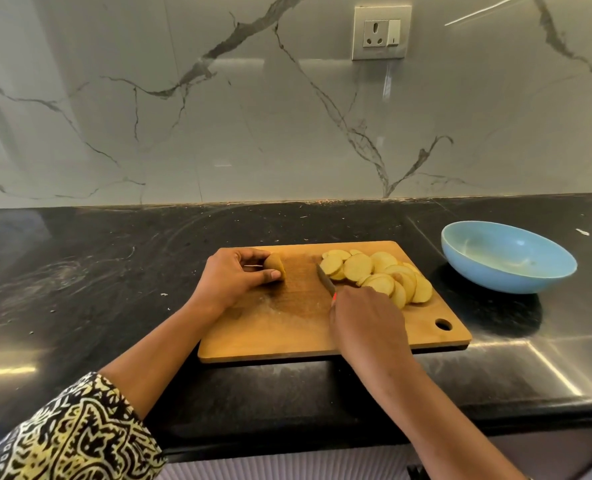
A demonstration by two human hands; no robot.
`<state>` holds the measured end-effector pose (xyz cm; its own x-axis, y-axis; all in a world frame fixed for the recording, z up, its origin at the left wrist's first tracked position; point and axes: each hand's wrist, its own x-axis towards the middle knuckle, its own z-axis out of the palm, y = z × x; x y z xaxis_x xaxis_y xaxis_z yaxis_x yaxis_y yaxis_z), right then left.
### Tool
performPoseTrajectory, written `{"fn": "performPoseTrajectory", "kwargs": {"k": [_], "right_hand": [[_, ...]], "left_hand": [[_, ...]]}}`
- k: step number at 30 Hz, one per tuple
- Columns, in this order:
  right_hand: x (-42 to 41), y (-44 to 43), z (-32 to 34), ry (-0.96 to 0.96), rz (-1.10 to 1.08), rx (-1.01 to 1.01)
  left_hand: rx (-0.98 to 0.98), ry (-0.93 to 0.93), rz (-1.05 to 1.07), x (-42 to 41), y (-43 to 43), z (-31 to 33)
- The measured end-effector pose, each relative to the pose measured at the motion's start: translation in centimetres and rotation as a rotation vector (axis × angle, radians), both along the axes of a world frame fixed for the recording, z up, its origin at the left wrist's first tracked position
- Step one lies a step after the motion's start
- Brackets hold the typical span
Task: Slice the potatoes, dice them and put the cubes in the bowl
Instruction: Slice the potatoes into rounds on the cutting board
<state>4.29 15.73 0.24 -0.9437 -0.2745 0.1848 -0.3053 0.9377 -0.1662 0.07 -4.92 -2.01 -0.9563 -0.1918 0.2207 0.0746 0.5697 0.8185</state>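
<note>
A wooden cutting board (287, 334) lies on the black counter. My left hand (234, 277) grips the last end piece of a potato (275, 265) near the board's back left. My right hand (365, 322) holds a small knife (325, 278); its blade points away from me, and its tip rests against a pile of several round potato slices (379, 271) on the board's back right. A light blue bowl (507, 256) stands on the counter to the right of the board, with nothing in it.
The black stone counter (97, 289) stretches left of the board with a few crumbs on it. A marble wall with a power socket (381, 32) rises behind. The counter's front edge runs just under my forearms.
</note>
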Motion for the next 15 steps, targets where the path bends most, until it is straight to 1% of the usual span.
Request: {"fn": "performPoseTrajectory", "kwargs": {"k": [2,5,10,15], "right_hand": [[0.1,0.3,0.2,0.002,-0.019,-0.017],[0.3,0.2,0.5,0.046,0.015,-0.046],[0.1,-1.2,0.6,0.217,0.156,-0.127],[-0.1,-2.2,0.4,0.189,0.216,-0.126]], "left_hand": [[0.007,-0.002,-0.005,0.0,0.0,-0.1],[0.015,0.000,-0.007,-0.1,-0.1,-0.1],[0.039,0.017,-0.008,0.0,0.1,0.0],[0.047,0.046,-0.017,0.0,0.1,-0.2]]}}
